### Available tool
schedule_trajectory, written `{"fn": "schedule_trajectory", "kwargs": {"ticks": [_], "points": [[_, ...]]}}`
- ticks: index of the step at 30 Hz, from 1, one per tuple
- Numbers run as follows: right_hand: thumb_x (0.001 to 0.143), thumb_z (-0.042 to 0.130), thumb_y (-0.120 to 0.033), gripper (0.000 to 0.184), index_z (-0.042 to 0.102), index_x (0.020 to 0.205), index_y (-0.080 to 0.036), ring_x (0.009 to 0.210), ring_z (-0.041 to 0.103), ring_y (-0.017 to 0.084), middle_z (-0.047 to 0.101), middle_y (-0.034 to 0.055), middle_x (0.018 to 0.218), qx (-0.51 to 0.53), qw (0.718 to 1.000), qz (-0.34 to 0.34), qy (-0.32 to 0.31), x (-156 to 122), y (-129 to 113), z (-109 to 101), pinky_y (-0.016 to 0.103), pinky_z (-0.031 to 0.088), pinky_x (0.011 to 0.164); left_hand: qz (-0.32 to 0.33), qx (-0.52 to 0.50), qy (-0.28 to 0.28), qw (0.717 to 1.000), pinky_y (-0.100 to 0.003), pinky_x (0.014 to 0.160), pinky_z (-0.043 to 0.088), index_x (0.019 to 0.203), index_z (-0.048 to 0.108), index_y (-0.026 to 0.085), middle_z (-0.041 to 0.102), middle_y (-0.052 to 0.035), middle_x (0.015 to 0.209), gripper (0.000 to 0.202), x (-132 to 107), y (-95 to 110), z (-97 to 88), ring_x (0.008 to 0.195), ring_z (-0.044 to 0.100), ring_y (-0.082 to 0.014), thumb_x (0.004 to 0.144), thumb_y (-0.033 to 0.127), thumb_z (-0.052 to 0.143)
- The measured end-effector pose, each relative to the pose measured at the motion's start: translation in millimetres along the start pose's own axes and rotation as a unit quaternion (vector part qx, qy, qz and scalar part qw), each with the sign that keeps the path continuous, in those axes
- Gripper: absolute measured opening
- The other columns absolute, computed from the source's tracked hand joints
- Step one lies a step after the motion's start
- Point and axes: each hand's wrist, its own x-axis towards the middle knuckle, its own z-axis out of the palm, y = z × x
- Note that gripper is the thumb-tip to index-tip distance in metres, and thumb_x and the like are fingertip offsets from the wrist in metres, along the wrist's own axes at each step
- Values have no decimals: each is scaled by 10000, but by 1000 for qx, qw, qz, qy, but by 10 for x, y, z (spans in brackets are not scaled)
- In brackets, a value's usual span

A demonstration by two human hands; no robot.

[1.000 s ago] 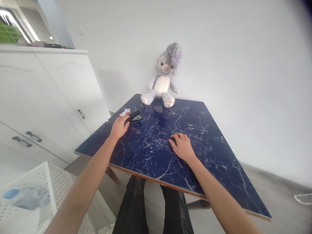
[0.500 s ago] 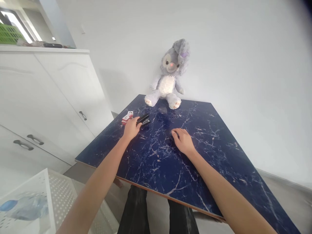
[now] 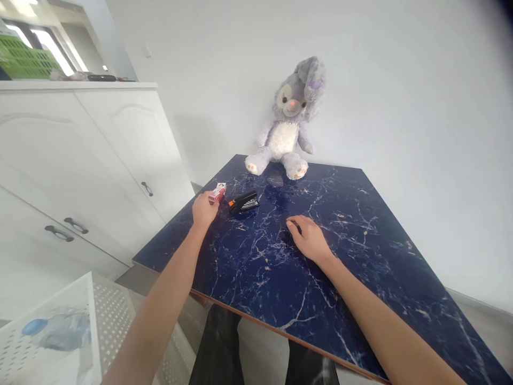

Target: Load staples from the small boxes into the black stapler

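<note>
Pinches the near end of a small red-and-white box [image 3: 218, 191] between thumb and fingers of the left hand [image 3: 203, 209], near the left edge of the blue bench [image 3: 256, 267] and just beside a black stapler [image 3: 243, 203]; cannot tell lifted from resting. Probably handles as light, fairly stiff card, slightly slick and easy to dent; best taken by opposite long sides with a gentle squeeze. Holds the left arm stretched forward. Rests the right hand [image 3: 310, 237] well apart, palm down and loosely curled, too hidden underneath to tell empty from full.
</note>
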Motion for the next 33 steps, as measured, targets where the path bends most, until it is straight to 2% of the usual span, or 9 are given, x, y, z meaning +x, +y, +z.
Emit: {"fn": "schedule_trajectory", "kwargs": {"ticks": [7, 11, 14, 18, 20, 22, 24, 29, 33], "points": [[1028, 400, -352, 296, 658, 1064, -212, 992, 626, 245, 705, 74, 1058, -12, 1000, -11, -21, -19, 16, 8, 369, 475, 879, -36, 25, -5, 999, -380, 818, 506, 1137, 606, 230, 736, -94, 1040, 360, -30, 109, -45, 987, 688, -317, 816, 381, 669], [996, 454, -332, 264, 647, 1121, -202, 994, 636, 243, 700, 86, 1096, -14, 1000, 16, -1, 87, -49, 147, 361, 486, 884, -7, 4, -27, 1000, -375, 815, 514, 1160, 585, 248, 748, -81, 1064, 383, -28, 147, -32, 988, 701, -314, 812, 380, 678], [956, 500, -309, 347, 592, 1266, -182, 1061, 624, 259, 691, 102, 1162, -12, 1000, 23, 0, 333, -169, 364, 375, 475, 951, 21, -32, -42, 998, -366, 830, 524, 1193, 573, 258, 750, -67, 1082, 415, -34, 145, 2, 977, 709, -291, 812, 383, 681], [868, 610, -308, 640, 429, 1462, -150, 1168, 571, 298, 642, 125, 1311, -12, 999, 41, -25, 802, -316, 675, 405, 444, 1020, 71, -99, -83, 989, -349, 884, 535, 1273, 551, 263, 731, -52, 1173, 484, -45, 101, 24, 1011, 706, -257, 808, 318, 675], [869, 620, -331, 616, 458, 1441, -170, 1169, 561, 310, 662, 116, 1276, -15, 998, 35, -58, 1000, -354, 786, 413, 450, 1002, 93, -111, -96, 985, -353, 932, 530, 1320, 541, 262, 707, -51, 1242, 530, -51, 78, 25, 1067, 691, -256, 802, 252, 655], [896, 604, -389, 476, 563, 1322, -181, 1128, 568, 325, 702, 123, 1146, -31, 995, 27, -91, 1117, -371, 854, 424, 465, 955, 105, -112, -100, 983, -365, 972, 521, 1355, 536, 255, 689, -55, 1281, 576, -56, 64, 27, 1108, 676, -262, 791, 206, 642], [925, 579, -445, 419, 601, 1246, -177, 1097, 570, 336, 704, 143, 1070, -50, 993, 21, -101, 1150, -379, 885, 435, 467, 926, 114, -109, -99, 983, -378, 997, 516, 1366, 545, 241, 678, -64, 1300, 581, -59, 63, 32, 1129, 667, -271, 794, 209, 642], [952, 568, -436, 464, 517, 1335, -178, 1113, 556, 326, 661, 167, 1194, -76, 996, 26, -50, 1078, -417, 902, 433, 430, 959, 118, -93, -90, 985, -386, 1023, 505, 1344, 583, 228, 659, -68, 1337, 549, -59, 106, 37, 1128, 669, -274, 798, 211, 637], [940, 572, -441, 674, 351, 1485, -113, 1143, 558, 333, 668, 199, 1165, -74, 994, 20, -82, 1123, -503, 990, 434, 406, 979, 109, -103, -106, 983, -386, 994, 524, 1378, 560, 246, 697, -53, 1269, 629, -65, 146, 21, 1082, 691, -274, 760, 147, 617]]}}
